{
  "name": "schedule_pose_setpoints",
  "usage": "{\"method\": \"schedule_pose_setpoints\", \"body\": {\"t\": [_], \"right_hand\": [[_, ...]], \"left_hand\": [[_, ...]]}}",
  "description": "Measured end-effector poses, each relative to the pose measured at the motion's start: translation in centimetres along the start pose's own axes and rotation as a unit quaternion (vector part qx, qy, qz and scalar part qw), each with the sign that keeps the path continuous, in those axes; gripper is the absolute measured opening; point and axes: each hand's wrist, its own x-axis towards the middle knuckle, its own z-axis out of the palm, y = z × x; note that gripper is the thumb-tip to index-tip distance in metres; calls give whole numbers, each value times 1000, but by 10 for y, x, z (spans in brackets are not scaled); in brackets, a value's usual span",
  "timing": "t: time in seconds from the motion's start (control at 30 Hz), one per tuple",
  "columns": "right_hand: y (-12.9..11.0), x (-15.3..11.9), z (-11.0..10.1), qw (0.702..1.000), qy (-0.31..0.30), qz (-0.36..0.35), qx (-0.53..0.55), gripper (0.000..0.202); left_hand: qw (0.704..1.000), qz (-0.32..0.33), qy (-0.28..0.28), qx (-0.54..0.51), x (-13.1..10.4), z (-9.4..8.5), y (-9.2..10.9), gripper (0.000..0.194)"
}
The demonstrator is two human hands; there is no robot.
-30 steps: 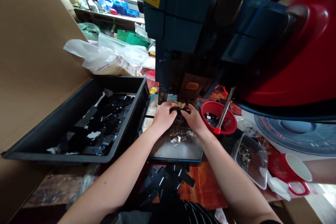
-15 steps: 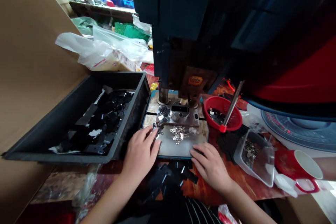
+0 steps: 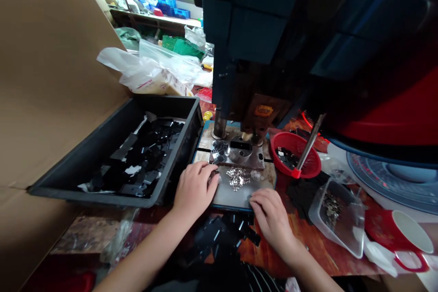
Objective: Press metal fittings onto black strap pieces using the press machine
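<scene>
Resting over the left edge of the metal plate (image 3: 227, 198), left hand (image 3: 194, 189) has fingers curled at some small dark pieces (image 3: 214, 174); can't tell if that grip is clenched on one or just touching. Right hand (image 3: 272, 212) lies at the plate's near right edge, grip relaxed, nothing visible in it. Pieces look light, thin, stiff, probably slick: pinch by the edges. Shiny bits (image 3: 236, 180) sit mid-plate between the hands, likely easier to slide than pick. Far side: die block (image 3: 241, 155) under the press (image 3: 253, 36), slot contents unclear. Black flat parts (image 3: 252, 236) lie nearside on the bench (image 3: 251, 253), shadowed. Both palms hidden; press cut off at top.
</scene>
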Motion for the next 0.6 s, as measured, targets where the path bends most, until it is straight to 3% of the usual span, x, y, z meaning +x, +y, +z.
{"method": "schedule_pose_setpoints", "body": {"t": [0.13, 0.23, 0.43, 0.6], "right_hand": [[-4, 14, 2, 1000, 15, -2, 13, 16], [-4, 29, 0, 1000, 25, -3, -1, 13], [13, 90, -2, 991, 88, 51, -91, 14], [26, 131, 13, 985, 76, 74, -139, 15]], "left_hand": [[999, -15, 11, 26, 23, 5, 3, 26], [999, 10, 15, 43, 33, 9, 3, 25], [998, 52, 29, 8, 35, 14, -5, 23], [994, 33, 74, -73, 37, 8, -5, 24]]}}
